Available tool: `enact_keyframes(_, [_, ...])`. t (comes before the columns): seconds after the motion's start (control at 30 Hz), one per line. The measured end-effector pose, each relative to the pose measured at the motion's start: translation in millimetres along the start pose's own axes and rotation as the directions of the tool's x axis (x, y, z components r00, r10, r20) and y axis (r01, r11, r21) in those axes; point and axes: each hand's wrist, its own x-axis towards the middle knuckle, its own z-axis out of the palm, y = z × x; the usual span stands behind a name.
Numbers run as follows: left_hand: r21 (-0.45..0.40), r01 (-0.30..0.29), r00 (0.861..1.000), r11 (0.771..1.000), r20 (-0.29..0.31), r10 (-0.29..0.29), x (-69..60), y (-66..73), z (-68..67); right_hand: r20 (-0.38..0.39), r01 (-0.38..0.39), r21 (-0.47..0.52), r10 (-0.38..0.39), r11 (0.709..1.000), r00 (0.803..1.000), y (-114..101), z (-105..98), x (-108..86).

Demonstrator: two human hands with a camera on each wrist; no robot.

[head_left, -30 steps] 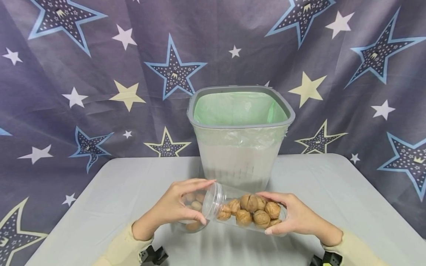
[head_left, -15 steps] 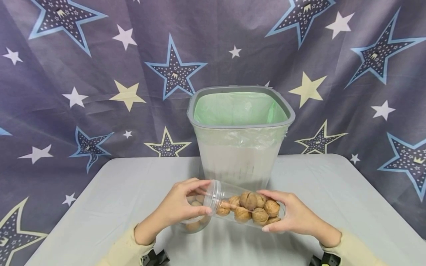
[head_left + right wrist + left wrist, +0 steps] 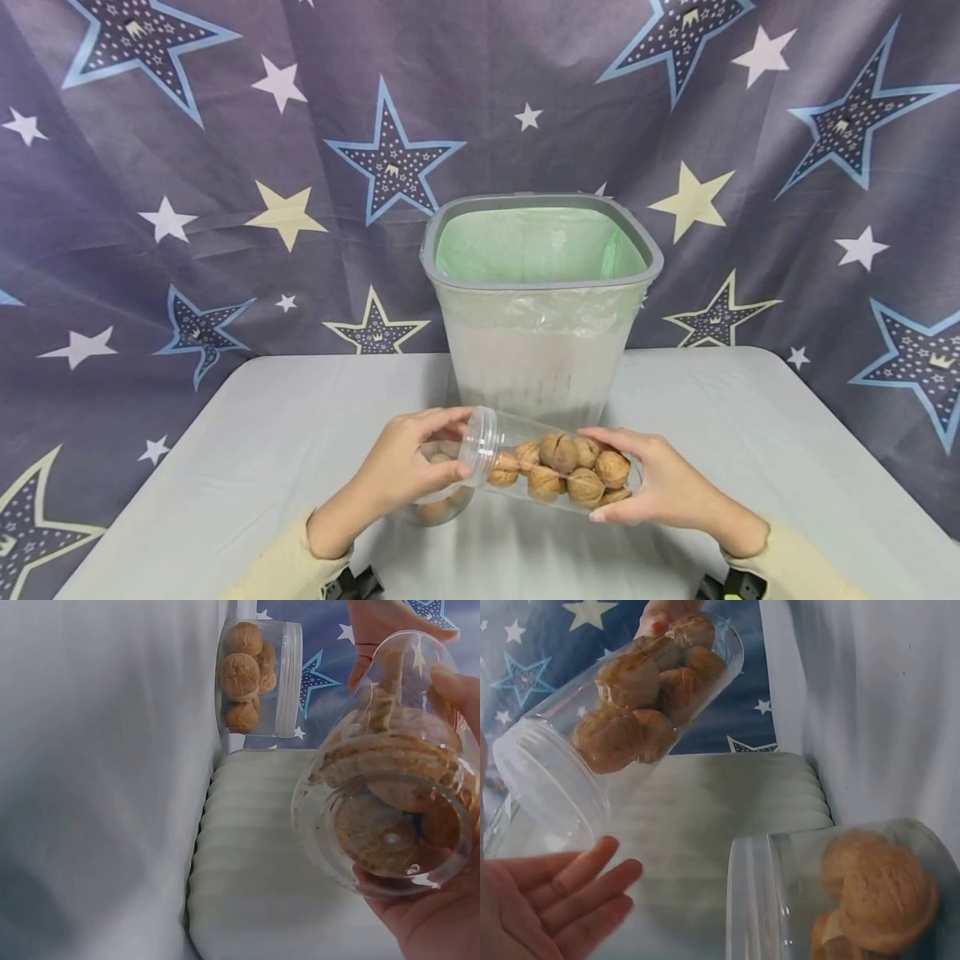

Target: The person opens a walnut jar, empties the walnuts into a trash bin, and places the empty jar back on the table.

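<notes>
A clear plastic jar (image 3: 562, 468) of walnuts lies tilted in the air, its clear screw lid (image 3: 478, 446) toward the left. My right hand (image 3: 663, 483) grips the base end, thumb below and fingers above. My left hand (image 3: 397, 471) is spread about the lid end. In the left wrist view its fingers (image 3: 592, 885) are fairly straight, close beside the lid's rim; whether they touch is unclear. Behind the left hand a second jar (image 3: 444, 507) of walnuts stands on the table, partly hidden. It shows more fully in the right wrist view, with a ridged lid (image 3: 289, 679).
A pale waste bin (image 3: 532, 367) with a grey rim and a green liner bag stands behind the hands. The table (image 3: 300, 417) has a light grey cover. A star-patterned cloth (image 3: 487, 50) hangs behind it.
My left hand has drawn back a little to the left from the lid, its thumb shifting off the rim. The held jar has moved slightly left. The right hand keeps its grip.
</notes>
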Motion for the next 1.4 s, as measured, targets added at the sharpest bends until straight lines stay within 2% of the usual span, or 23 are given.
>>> enact_keyframes(0.07, [-0.012, -0.063, 0.998, 0.998, -0.016, 0.063, -0.2, -1.7, -0.8, 0.004, 0.002, 0.005, -0.002, 1.000, 1.000, 0.4, -0.6, 0.1])
enact_keyframes(0.17, [0.011, -0.159, 0.986, 0.987, -0.043, 0.159, 1.1, -5.0, -2.0, 0.009, 0.001, 0.011, -0.001, 1.000, 1.000, 1.7, -1.0, -0.3])
enact_keyframes(0.23, [0.029, -0.218, 0.974, 0.975, -0.059, 0.220, 2.4, -6.9, -3.3, 0.014, 0.004, 0.012, -0.004, 1.000, 1.000, 2.6, -1.1, -0.9])
enact_keyframes(0.3, [0.022, -0.298, 0.953, 0.954, -0.057, 0.299, 3.8, -9.6, -4.7, 0.020, 0.013, 0.017, -0.014, 1.000, 1.000, 3.3, -1.3, -1.5])
enact_keyframes(0.33, [0.014, -0.347, 0.937, 0.938, -0.043, 0.348, 4.5, -10.7, -5.4, 0.023, 0.023, 0.022, -0.023, 1.000, 0.999, 3.5, -1.5, -1.7])
enact_keyframes(0.4, [-0.005, -0.459, 0.888, 0.889, 0.006, 0.459, 5.8, -12.3, -6.6, 0.028, 0.048, 0.036, -0.049, 0.998, 0.998, 4.1, -2.2, -2.0])
enact_keyframes(0.5, [-0.016, -0.602, 0.794, 0.798, 0.096, 0.600, 7.5, -12.7, -7.4, 0.035, 0.080, 0.066, -0.082, 0.995, 0.996, 4.4, -3.4, -2.2])
enact_keyframes(0.53, [-0.015, -0.631, 0.769, 0.775, 0.121, 0.628, 7.7, -12.6, -7.6, 0.038, 0.086, 0.073, -0.089, 0.994, 0.995, 4.5, -3.8, -2.2])
enact_keyframes(0.6, [-0.004, -0.671, 0.733, 0.742, 0.149, 0.664, 8.0, -12.3, -7.6, 0.044, 0.091, 0.080, -0.095, 0.993, 0.995, 4.5, -4.3, -2.2])
enact_keyframes(0.7, [0.027, -0.705, 0.702, 0.708, 0.164, 0.693, 8.7, -12.2, -7.8, 0.053, 0.092, 0.074, -0.097, 0.993, 0.994, 4.1, -4.2, -2.4])
enact_keyframes(0.8, [0.046, -0.726, 0.682, 0.686, 0.179, 0.709, 9.3, -11.9, -8.1, 0.062, 0.097, 0.070, -0.101, 0.993, 0.993, 3.6, -3.7, -2.7])
enact_keyframes(0.83, [0.052, -0.726, 0.681, 0.685, 0.185, 0.708, 9.0, -11.6, -8.4, 0.066, 0.099, 0.073, -0.104, 0.992, 0.992, 3.4, -3.3, -2.8])
enact_keyframes(1.07, [0.075, -0.704, 0.703, 0.707, 0.216, 0.678, 5.3, -9.9, -11.3, 0.078, 0.116, 0.088, -0.123, 0.989, 0.989, 2.7, -2.0, -3.6])
enact_keyframes(1.13, [0.081, -0.705, 0.703, 0.705, 0.215, 0.678, 4.8, -9.8, -11.6, 0.084, 0.105, 0.095, -0.113, 0.990, 0.990, 2.1, -2.0, -3.8])
enact_keyframes(1.33, [0.089, -0.722, 0.688, 0.686, 0.195, 0.699, 5.8, -9.4, -11.6, 0.090, 0.110, 0.099, -0.119, 0.989, 0.989, 1.8, -2.0, -3.7])
enact_keyframes(1.4, [0.088, -0.725, 0.685, 0.683, 0.191, 0.703, 6.2, -9.9, -11.3, 0.096, 0.088, 0.100, -0.097, 0.991, 0.991, 0.8, -2.1, -3.8])
